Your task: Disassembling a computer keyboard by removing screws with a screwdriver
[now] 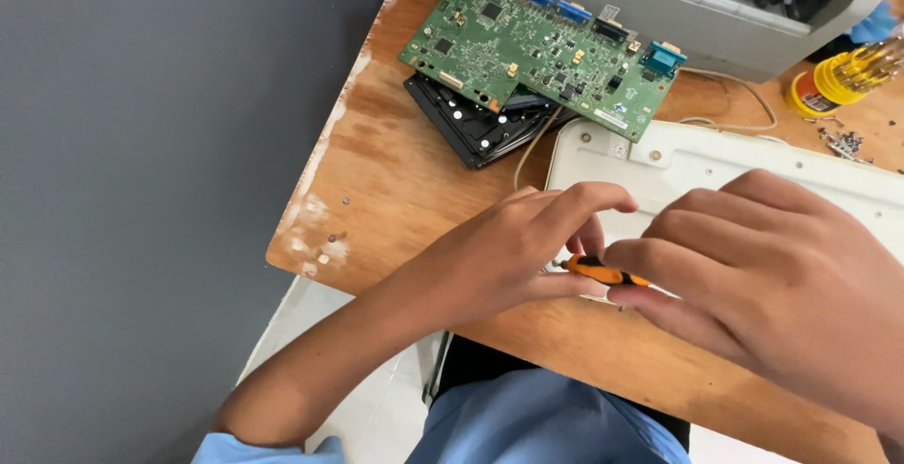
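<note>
Both hands met at five o'clock in the head view: the left hand [513, 252] and right hand [782, 276] pinched a small orange screwdriver [603, 272] against the white panel [716, 158]. Judging by the bare green circuit board [541, 45] at twelve o'clock and loose screws [843, 142] at two o'clock, disassembly looked well along, with this panel left.

The bench [395, 191] is bare wood, matt, its finish worn pale and rough along the left edge. The circuit board [537, 54] near the far edge is glossy green laminate with small metal parts and blue plastic connectors. Under it lies a black part [471, 130], probably plastic, slightly shiny. The panel [716, 167] is smooth off-white plastic. The screwdriver [600, 271] has an orange handle, seemingly plastic, with a black tip. Loose screws [843, 144] at the right edge look like dull metal. The sleeves [556, 426] are soft blue cloth.
</note>
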